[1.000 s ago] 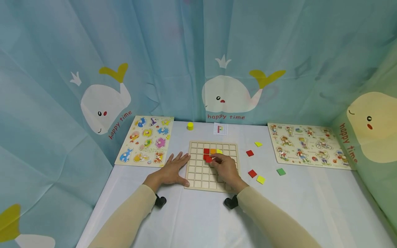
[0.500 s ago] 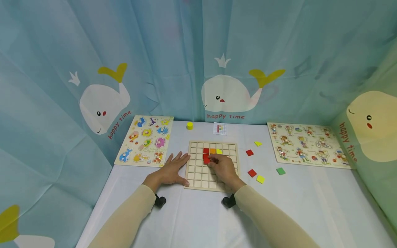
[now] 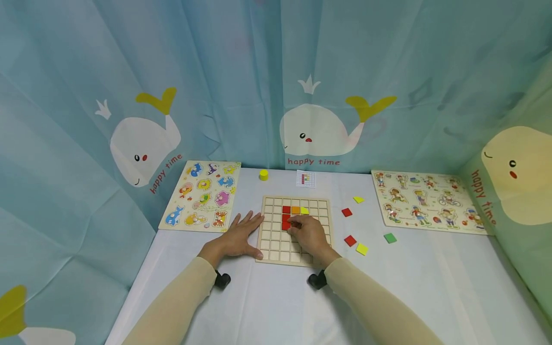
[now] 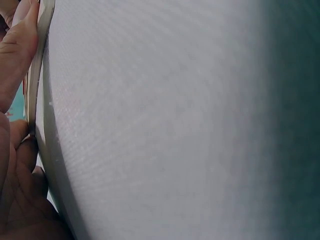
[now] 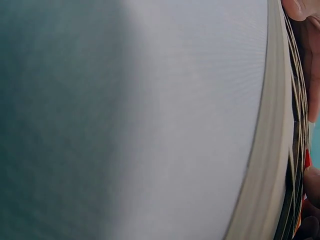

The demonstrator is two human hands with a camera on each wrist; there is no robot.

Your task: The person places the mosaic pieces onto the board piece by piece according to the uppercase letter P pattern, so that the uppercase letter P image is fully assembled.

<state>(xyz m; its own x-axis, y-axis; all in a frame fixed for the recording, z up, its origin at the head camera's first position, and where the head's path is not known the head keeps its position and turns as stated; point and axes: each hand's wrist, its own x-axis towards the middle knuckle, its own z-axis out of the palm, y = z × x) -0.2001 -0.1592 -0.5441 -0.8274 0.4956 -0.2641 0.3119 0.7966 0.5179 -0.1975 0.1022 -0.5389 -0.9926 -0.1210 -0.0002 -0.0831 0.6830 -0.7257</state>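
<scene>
A wooden grid board (image 3: pixel 275 245) lies on the table in the head view. My left hand (image 3: pixel 238 237), fingers spread, rests along its left edge. Over the board's middle, my right hand (image 3: pixel 311 235) has its thumb and fingertips at a red square tile (image 3: pixel 285 226), which looks level in its cell. Two more red tiles (image 3: pixel 286 213) stand in line above it. An orange tile (image 3: pixel 295 210) and a yellow tile (image 3: pixel 304 211) continue the top row to the right. In the right wrist view a fingertip (image 5: pixel 312 184) touches a sliver of red. The right hand covers several cells.
Loose red, yellow and green tiles (image 3: pixel 390 238) lie right of the board. A printed pattern card (image 3: pixel 305 179) and a yellow cylinder (image 3: pixel 264 175) are behind it. Picture puzzles stand at the left (image 3: pixel 200 196) and right (image 3: pixel 431 203), before a whale-print curtain.
My right hand has moved slightly left and down with the red tile, which went from tilted above the grid to lying in the cell below the other reds. My left hand stayed put.
</scene>
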